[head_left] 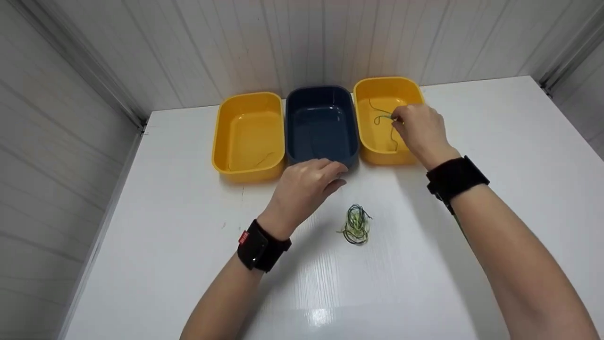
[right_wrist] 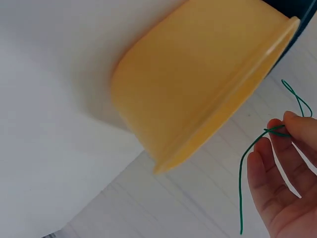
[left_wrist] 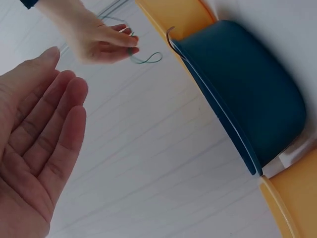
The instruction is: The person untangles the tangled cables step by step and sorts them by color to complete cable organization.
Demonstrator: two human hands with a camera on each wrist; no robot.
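While the left hand [head_left: 306, 184] idles released, the right hand's [head_left: 420, 130] grip pinches green string [head_left: 384, 118] — above the yellow bin [head_left: 365, 94].

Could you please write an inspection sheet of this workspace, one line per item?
Surface: white table, glossy, bare at the near edge.
Job's things: green string pinched over the right yellow bin; bundle of strings lying on the table; dark blue bin in the middle; left yellow bin with a thin strand inside.
Clutter: nothing seen.
Grippers: right hand pinches the green string; left hand is open, holding nothing, near the blue bin's front.
Cables: nothing seen.
Surroundings: white panelled walls behind and on the sides; black wrist straps on both arms.
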